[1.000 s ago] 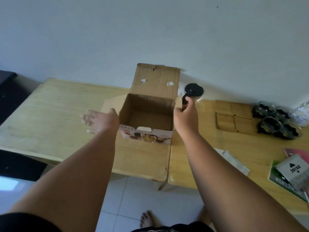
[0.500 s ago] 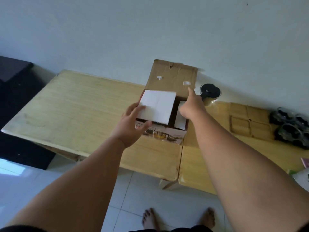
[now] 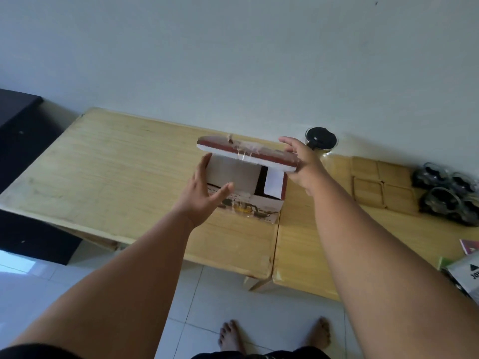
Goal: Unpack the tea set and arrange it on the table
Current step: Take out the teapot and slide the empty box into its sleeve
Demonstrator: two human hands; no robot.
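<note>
The printed cardboard box (image 3: 248, 207) stands on the wooden table (image 3: 116, 177), its white inner flaps folded over the opening. My left hand (image 3: 204, 195) presses flat on the left side flap. My right hand (image 3: 302, 161) grips the right end of the big top lid (image 3: 246, 154), which hangs tilted over the box. Behind my right hand stands a glass teapot with a black lid (image 3: 321, 139). Four wooden coasters (image 3: 381, 185) lie to the right, with several glass cups (image 3: 448, 193) beyond them.
A second table (image 3: 311, 250) abuts the first at a seam under the box. Booklets and a plastic packet (image 3: 466, 270) lie at the right edge. A dark cabinet (image 3: 23, 141) stands on the left. My bare feet (image 3: 274, 335) are on the tiled floor.
Both hands went from the sides of the open box to its flaps. The side flaps folded in, and the back lid swung forward and down over the opening.
</note>
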